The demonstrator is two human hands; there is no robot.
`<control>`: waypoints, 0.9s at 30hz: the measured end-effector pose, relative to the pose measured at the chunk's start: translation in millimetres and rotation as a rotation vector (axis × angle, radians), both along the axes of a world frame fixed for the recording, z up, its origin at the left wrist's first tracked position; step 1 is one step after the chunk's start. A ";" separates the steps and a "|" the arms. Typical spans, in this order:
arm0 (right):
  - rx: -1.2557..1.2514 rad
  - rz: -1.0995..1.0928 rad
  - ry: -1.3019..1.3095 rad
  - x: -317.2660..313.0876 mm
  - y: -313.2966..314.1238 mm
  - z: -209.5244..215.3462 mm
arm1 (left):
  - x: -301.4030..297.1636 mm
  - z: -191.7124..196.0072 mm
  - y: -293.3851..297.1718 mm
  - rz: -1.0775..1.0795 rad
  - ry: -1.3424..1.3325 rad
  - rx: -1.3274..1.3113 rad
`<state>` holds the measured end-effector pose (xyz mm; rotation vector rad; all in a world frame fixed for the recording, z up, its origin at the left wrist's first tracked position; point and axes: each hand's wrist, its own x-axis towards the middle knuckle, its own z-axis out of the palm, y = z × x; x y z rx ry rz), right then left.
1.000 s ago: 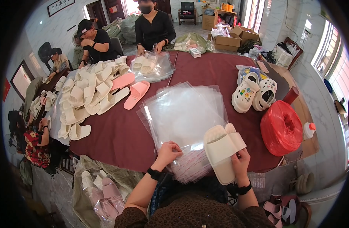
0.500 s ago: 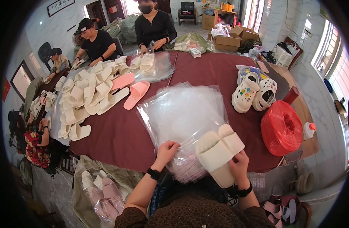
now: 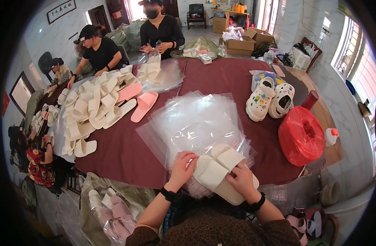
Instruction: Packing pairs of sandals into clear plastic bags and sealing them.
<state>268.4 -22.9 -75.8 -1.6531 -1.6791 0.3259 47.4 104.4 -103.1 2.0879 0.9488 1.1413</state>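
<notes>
My right hand (image 3: 240, 180) grips a pair of cream slippers (image 3: 212, 171), one partly over the other, with their toes pointing away from me. My left hand (image 3: 182, 167), fingers curled, holds the near edge of a clear plastic bag (image 3: 167, 137) right beside the toe of the left slipper. Its fingertips are partly hidden. This bag lies on top of a fanned stack of similar clear bags (image 3: 208, 112) on the dark red tablecloth. Whether the slipper toes are inside the bag's mouth or just above it, I cannot tell.
A heap of cream slippers (image 3: 87, 104) and a pink slipper (image 3: 144, 106) lie to the left. On the right are white clogs (image 3: 260, 99), a red twine roll (image 3: 301, 136) and a white bottle (image 3: 331, 137). Across the table, a person (image 3: 161, 30) bags slippers. A sack of bagged slippers (image 3: 120, 213) stands below.
My right hand has brought the slippers leftward, close to my left hand. The top bag has shifted left on the stack. The person across has lifted a bag with slippers in it.
</notes>
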 end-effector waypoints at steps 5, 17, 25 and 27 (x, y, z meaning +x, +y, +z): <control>0.072 -0.032 -0.019 0.2 10.0 -0.8 | 5.2 14.7 0.4 0.051 -0.048 -0.002; 0.045 -0.172 0.084 -13.7 46.6 -17.3 | 32.5 18.5 -19.7 -0.187 -0.029 0.081; 0.099 -0.150 0.002 -30.8 80.4 -32.3 | 24.1 34.2 -30.0 -0.457 -0.095 -0.102; 0.120 -0.186 0.044 -36.8 91.1 -25.3 | 16.6 35.7 -31.0 -0.535 -0.093 -0.169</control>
